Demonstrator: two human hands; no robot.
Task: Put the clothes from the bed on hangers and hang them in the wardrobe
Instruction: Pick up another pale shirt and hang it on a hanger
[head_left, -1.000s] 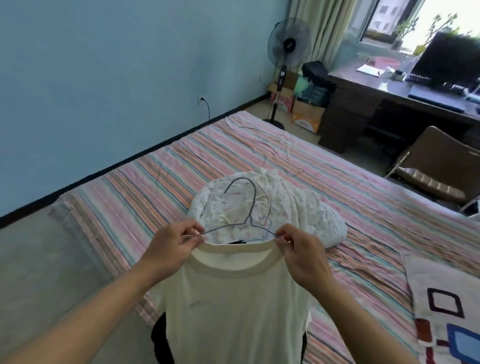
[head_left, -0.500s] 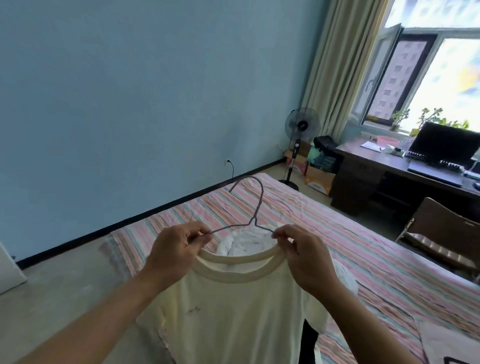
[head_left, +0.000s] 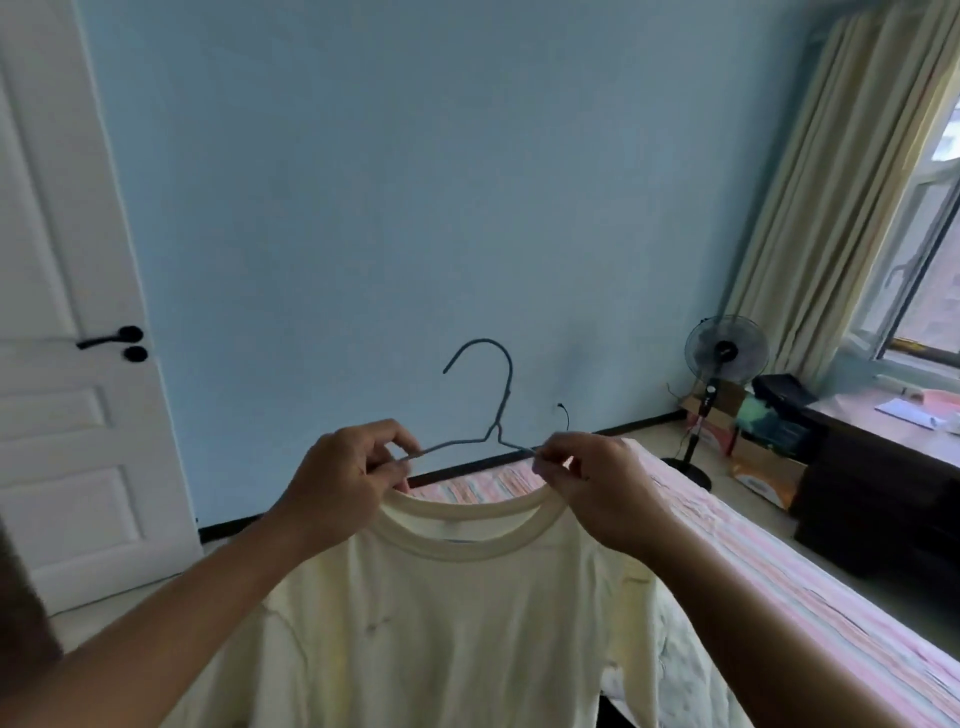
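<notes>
Two hands busy: left hand (head_left: 345, 480) and right hand (head_left: 597, 480) each pinch collar of cream crew-neck T-shirt (head_left: 441, 623) against thin grey wire hanger (head_left: 485, 410), held up over striped pink bedsheet (head_left: 753, 561). Step: shirt hung, carry next. Wardrobe unseen; need turn. White panelled door (head_left: 67, 312) left, black pedestal fan (head_left: 724, 353) right, neither blocking.

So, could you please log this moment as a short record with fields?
garment: cream T-shirt, on a hanger, held up
hanger: grey wire hanger, hook up, shoulders inside the collar
left hand: pinches hanger and collar
right hand: pinches hanger and collar
bed: striped bed, below right
door: white door, left, shut
wardrobe: not in view
</notes>
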